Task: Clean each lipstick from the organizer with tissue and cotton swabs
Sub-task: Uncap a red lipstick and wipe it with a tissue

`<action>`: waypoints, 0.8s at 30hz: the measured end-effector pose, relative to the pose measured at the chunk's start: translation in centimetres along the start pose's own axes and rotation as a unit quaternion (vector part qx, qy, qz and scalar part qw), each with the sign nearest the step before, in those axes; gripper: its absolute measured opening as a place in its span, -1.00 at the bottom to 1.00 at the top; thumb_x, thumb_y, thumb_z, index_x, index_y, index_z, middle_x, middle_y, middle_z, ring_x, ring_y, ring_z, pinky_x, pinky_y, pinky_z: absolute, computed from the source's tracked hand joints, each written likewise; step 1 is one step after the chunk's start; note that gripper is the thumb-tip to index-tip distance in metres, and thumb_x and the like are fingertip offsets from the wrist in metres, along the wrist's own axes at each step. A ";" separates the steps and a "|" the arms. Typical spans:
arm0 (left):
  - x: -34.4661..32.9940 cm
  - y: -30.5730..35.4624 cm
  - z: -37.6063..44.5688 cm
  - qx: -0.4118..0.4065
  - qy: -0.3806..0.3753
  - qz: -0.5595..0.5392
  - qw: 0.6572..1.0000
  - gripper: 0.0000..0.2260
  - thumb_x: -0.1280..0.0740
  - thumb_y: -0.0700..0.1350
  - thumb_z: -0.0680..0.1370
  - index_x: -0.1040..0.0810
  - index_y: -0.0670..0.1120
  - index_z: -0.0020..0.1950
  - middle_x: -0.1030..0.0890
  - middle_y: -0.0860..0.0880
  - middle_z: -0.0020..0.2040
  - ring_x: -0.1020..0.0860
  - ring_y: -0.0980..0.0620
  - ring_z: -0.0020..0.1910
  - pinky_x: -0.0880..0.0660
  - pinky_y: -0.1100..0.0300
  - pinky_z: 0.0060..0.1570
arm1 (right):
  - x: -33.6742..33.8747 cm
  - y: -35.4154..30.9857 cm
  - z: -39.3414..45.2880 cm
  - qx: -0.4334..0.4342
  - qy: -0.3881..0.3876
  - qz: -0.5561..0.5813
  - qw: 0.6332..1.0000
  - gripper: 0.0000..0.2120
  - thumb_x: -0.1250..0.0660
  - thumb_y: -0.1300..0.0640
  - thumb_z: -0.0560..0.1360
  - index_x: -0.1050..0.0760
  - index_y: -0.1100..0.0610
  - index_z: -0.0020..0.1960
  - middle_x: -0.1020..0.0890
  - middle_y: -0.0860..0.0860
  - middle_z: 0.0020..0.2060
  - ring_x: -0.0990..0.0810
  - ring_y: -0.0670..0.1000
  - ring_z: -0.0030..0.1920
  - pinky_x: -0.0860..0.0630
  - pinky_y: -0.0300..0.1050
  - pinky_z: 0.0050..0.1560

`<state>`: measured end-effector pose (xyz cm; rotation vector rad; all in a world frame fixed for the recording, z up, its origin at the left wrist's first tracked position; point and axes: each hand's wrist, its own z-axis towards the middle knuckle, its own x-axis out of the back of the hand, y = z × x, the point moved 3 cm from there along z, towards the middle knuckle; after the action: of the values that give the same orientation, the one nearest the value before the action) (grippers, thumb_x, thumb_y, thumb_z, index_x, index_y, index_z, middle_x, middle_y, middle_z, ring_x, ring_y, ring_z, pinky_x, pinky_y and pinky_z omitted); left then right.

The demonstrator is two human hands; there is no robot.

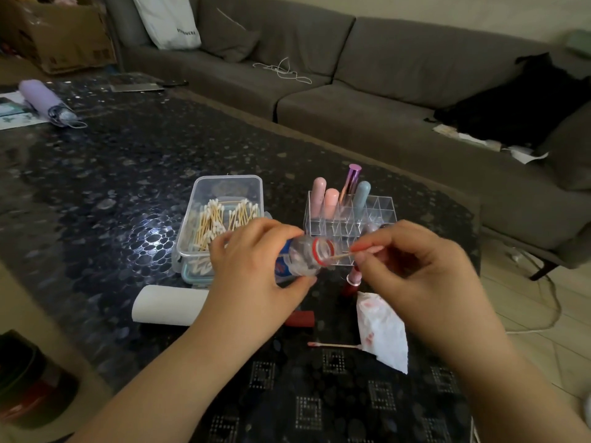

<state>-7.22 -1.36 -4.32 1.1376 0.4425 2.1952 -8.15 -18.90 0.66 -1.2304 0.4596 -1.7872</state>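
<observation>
Two bare forearms are seen rising from the near edge of the view, one from the near left and one from the near right, each ending in a hand: the left hand point(256, 260) and the right hand point(415, 270). No sleeve, cuff or glove is worn on either arm as far as the frame edge. No watch, bracelet or ring is visible on the wrists or fingers. The fingernails are kept short, and on the right hand they are seen as pale and glossy. Finer detail is lost to slight blur.
</observation>
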 end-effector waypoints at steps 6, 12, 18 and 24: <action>-1.3 -0.3 0.8 0.104 -0.042 0.019 0.994 -0.63 -0.44 0.18 0.35 -0.51 0.10 0.08 -0.46 0.18 0.04 -0.37 0.08 0.19 -0.10 0.09 0.18 | 1.6 1.4 -0.1 -0.180 0.048 0.119 0.975 -0.82 -0.40 0.28 0.44 -0.60 0.05 -0.28 -0.60 -0.08 -0.47 -0.47 -0.22 -0.47 -0.38 -0.44 -0.45; -3.0 -0.3 0.7 0.078 -0.059 0.113 0.989 -0.73 -0.40 0.16 0.41 -0.52 0.10 0.04 -0.38 0.21 -0.09 -0.34 0.07 0.20 0.06 0.21 -0.04 | 1.4 2.5 -0.8 -0.243 0.012 0.089 0.966 -0.86 -0.42 0.23 0.43 -0.61 0.06 -0.28 -0.65 -0.02 -0.41 -0.58 -0.10 -0.38 -0.51 -0.21 -0.27; -3.4 -0.5 0.3 0.084 -0.044 0.124 0.988 -0.60 -0.43 0.11 0.40 -0.50 0.01 0.18 -0.49 0.15 -0.10 -0.37 0.03 0.24 -0.02 0.08 0.17 | 1.6 2.2 -1.3 -0.276 -0.034 0.077 0.958 -0.87 -0.40 0.25 0.44 -0.61 0.07 -0.26 -0.67 0.00 -0.38 -0.64 -0.03 -0.32 -0.57 -0.15 -0.24; -3.4 -0.5 -0.2 0.080 -0.068 0.135 0.985 -0.30 -0.45 0.09 0.39 -0.26 -0.05 0.44 -0.54 0.01 0.18 -0.35 -0.02 0.30 -0.07 -0.03 0.30 | 2.0 3.2 -2.0 -0.331 -0.026 0.097 0.938 -0.91 -0.39 0.31 0.45 -0.58 0.15 -0.18 -0.69 0.03 -0.36 -0.68 -0.06 -0.32 -0.57 -0.20 -0.24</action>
<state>-5.70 -3.18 -6.81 1.5010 0.4326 2.3247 -8.61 -22.62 -1.39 -1.6071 1.1759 -1.4636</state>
